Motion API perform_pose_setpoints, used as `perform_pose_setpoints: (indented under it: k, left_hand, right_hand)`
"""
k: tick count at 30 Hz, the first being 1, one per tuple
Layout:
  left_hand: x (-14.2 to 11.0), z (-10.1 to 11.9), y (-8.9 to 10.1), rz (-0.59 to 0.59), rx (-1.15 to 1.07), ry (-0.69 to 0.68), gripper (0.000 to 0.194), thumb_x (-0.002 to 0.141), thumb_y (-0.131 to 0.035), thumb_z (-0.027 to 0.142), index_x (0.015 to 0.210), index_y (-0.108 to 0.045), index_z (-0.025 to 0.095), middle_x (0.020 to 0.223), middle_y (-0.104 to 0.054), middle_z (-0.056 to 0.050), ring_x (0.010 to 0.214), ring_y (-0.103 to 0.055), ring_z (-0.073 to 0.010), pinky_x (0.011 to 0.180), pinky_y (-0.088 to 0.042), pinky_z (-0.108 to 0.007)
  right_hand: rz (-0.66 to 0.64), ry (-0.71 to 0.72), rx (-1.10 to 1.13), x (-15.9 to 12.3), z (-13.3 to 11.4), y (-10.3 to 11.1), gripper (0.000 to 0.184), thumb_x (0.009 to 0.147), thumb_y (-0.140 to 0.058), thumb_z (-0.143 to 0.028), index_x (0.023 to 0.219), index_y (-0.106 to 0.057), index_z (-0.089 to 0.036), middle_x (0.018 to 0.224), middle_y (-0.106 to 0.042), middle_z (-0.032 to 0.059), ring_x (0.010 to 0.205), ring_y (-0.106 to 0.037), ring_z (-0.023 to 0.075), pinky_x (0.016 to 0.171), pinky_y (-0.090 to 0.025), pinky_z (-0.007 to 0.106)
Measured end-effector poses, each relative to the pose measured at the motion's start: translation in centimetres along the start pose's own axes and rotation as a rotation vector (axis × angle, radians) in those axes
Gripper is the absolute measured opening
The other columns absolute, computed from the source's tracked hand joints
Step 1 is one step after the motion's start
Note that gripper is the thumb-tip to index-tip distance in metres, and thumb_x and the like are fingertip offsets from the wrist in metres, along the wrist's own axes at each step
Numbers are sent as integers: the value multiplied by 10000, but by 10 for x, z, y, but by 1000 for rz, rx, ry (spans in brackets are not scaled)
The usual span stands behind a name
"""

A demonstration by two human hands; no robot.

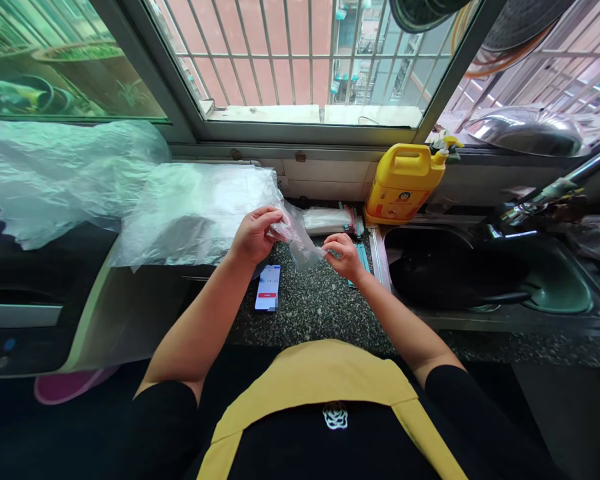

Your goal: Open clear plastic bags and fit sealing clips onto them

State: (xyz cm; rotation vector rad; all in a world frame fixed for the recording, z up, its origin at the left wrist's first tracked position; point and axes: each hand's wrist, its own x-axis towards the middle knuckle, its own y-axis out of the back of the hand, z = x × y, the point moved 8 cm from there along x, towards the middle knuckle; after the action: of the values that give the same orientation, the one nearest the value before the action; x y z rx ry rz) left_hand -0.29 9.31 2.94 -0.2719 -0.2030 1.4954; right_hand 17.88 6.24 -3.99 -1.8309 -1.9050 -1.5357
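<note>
My left hand (255,235) is closed on one end of a small clear plastic bag (300,241) above the speckled counter (320,307). My right hand (344,256) pinches the bag's other corner, so the bag hangs stretched between both hands. Just below my left hand a phone (268,287) lies face up with its screen lit. Behind the bag a flat stack of clear bags (327,220) rests against the wall.
A large crumpled clear plastic sheet (130,193) covers the counter's left part. A yellow jug (405,183) stands by the window. To the right a sink (555,293) holds a dark pan (455,273), under a faucet (545,197).
</note>
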Motion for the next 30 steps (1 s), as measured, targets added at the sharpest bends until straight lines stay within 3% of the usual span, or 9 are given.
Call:
perform_pose_setpoints:
  k: [6,10,13,17,19,22,27,30]
  left_hand:
    - [1,3,13,123,24,-115,122,591,-651,245,598,-552,175,516,-548,49,393,-516,-64,378,-446,-173]
    - [2,0,9,105,39,-149,139,597,-656,275,596,-557,178,520,-547,47,399,-507,-60,384,-430,-174]
    - [-3,0,-4,-43,88,-153,149,582,-672,291,566,-577,176,507,-559,35,426,-504,-64,414,-424,-179]
    - [-23,2,-32,-396,257,-116,177,621,-697,318,571,-615,169,535,-591,5,483,-513,-82,460,-420,-201]
    - [-37,4,-45,-556,324,-94,186,646,-696,323,581,-624,165,551,-591,-4,491,-505,-87,464,-409,-213]
    - [-55,9,-59,-725,382,-90,170,682,-681,308,613,-636,159,577,-587,-11,514,-508,-95,483,-406,-225]
    - [-69,15,-68,-842,450,-128,174,711,-657,310,644,-647,150,616,-600,-27,571,-533,-114,535,-434,-238]
    - [-68,17,-63,-824,461,-134,195,719,-653,326,642,-638,148,623,-598,-28,579,-528,-113,544,-438,-238]
  right_hand:
    - [156,-14,-241,-31,-20,21,123,854,-557,-199,762,-638,-206,766,-653,40,734,-559,162,691,-414,308]
    - [97,82,-303,-54,-44,21,73,830,-597,-199,792,-660,-211,741,-665,29,710,-566,164,678,-390,320]
    - [53,87,-160,-56,-49,28,113,818,-619,-277,888,-670,-204,800,-671,53,751,-588,182,687,-424,332]
    - [77,-174,114,-22,-20,57,166,862,-543,-311,901,-670,-211,827,-652,53,709,-574,153,665,-468,315]
    - [15,-280,248,2,-8,63,198,839,-570,-379,868,-674,-213,805,-653,35,691,-561,138,667,-468,303]
    - [-178,-438,547,31,-3,49,333,746,-654,-503,906,-678,-212,875,-670,29,737,-574,126,693,-472,284]
    - [-405,-508,1000,46,-25,17,585,585,-730,-625,1004,-667,-221,954,-669,30,854,-597,147,779,-475,296]
    - [-361,-527,1055,47,-27,14,471,586,-749,-592,840,-674,-202,788,-638,-5,724,-564,112,692,-458,267]
